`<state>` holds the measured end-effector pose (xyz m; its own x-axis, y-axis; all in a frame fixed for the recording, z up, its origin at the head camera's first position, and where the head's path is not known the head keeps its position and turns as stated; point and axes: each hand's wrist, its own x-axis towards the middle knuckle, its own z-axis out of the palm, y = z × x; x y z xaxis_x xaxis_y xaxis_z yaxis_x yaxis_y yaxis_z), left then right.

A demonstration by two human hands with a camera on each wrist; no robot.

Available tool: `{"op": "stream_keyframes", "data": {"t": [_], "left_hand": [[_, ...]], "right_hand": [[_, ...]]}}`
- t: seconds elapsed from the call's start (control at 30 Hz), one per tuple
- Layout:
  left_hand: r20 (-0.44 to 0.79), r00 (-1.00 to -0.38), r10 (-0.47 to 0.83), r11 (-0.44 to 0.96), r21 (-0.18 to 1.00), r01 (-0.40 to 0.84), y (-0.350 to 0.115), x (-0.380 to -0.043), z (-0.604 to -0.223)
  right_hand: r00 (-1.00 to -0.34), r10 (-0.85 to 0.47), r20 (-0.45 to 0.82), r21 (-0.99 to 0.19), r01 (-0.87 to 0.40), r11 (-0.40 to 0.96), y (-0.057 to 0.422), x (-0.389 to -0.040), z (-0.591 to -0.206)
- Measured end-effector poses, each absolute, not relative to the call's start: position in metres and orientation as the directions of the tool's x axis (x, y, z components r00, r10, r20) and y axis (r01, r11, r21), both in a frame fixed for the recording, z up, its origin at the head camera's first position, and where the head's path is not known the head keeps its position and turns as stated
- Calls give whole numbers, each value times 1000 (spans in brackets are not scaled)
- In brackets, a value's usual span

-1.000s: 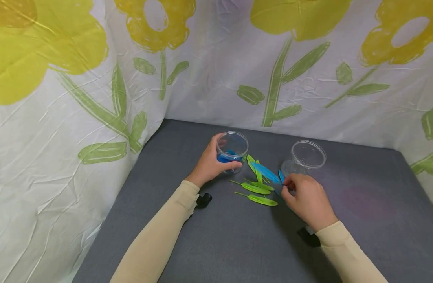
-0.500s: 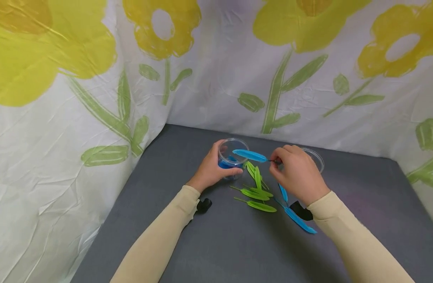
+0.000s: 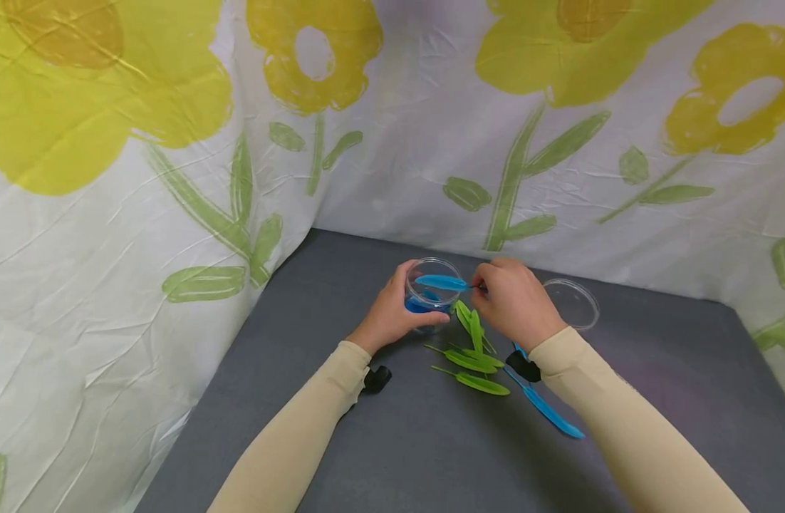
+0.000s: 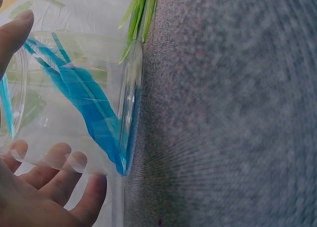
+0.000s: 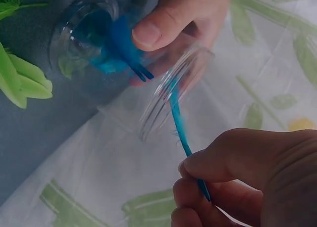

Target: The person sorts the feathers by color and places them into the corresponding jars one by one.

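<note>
My left hand (image 3: 387,310) grips a clear plastic jar (image 3: 455,299) around its side, the thumb toward me. Inside the jar, blue feathers (image 4: 94,106) lean with their quills toward the mouth. Between thumb and fingers, my right hand (image 3: 517,303) pinches another blue feather (image 3: 440,283) by its quill end. In the head view this feather lies level across the jar's mouth; the right wrist view shows its far part at the rim. Beside the jar, several green feathers (image 3: 482,385) lie on the table.
A second clear jar (image 3: 596,306) stands behind my right hand, partly hidden by it. More blue feathers (image 3: 553,413) lie under my right forearm on the dark grey table (image 3: 392,456). A flower-printed cloth (image 3: 399,178) hangs behind and at the left.
My right hand has lifted a blue feather from beside the second jar and carried it left to the held jar's mouth. The left hand keeps its grip.
</note>
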<state>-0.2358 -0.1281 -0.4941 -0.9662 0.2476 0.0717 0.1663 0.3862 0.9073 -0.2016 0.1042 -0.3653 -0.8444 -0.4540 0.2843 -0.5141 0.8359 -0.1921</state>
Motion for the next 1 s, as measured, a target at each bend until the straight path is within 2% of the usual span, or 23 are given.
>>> {"op": "stream_keyframes", "data": {"t": [0.4,0.57,0.8,1.0], "left_hand": [[83,-963,255,353,920,173,-129,-237,-493],[68,-963,260,371,914,165,-126,-236,-494],[72,-963,260,367,915,168,-125,-236,-496],[94,-960,263,364,912,189,-129,-238,-495]], "right_hand": [[-798,-518,309,-124,-573,810,84,-214,-366],[-801,-521,296,-121,-572,811,80,-215,-370],[-838,-488,244,-217,-538,815,87,-208,-376],[-857,-443,261,-275,-506,817,107,-193,-387]]}}
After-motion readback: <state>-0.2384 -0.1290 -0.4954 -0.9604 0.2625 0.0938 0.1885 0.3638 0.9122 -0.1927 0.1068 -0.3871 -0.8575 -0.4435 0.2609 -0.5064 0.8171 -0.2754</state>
